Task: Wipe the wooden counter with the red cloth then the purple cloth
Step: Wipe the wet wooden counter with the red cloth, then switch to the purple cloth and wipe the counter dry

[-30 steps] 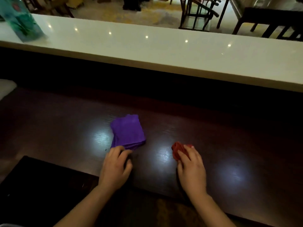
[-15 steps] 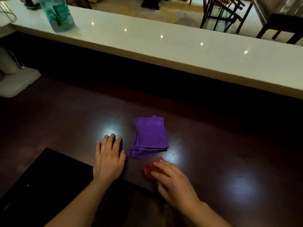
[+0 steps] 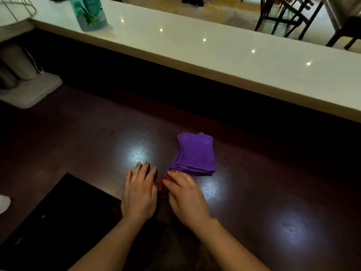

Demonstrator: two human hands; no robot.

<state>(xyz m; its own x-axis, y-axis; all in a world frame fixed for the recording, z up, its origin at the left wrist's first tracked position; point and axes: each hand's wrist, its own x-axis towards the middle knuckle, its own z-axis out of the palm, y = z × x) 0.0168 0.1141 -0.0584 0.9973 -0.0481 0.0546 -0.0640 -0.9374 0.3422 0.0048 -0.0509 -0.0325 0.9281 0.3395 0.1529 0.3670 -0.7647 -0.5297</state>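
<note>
The dark wooden counter (image 3: pixel 263 188) fills the lower view. A folded purple cloth (image 3: pixel 195 154) lies flat on it, just beyond my hands. My right hand (image 3: pixel 185 194) presses on a bunched red cloth (image 3: pixel 161 185); only a small part of it shows between my two hands. My left hand (image 3: pixel 139 192) rests flat on the wood, fingers spread, right beside the red cloth and holding nothing.
A raised white ledge (image 3: pixel 214 53) runs across the back with a teal bottle (image 3: pixel 89 12) at its left. A grey appliance base (image 3: pixel 29 89) sits at far left. A black panel (image 3: pixel 58 218) lies at the counter's near left edge. Chairs (image 3: pixel 293 14) stand beyond the ledge.
My right hand has slid the red cloth leftward along the counter's front, past the purple cloth, until it sits beside my left hand. The view has swung left.
</note>
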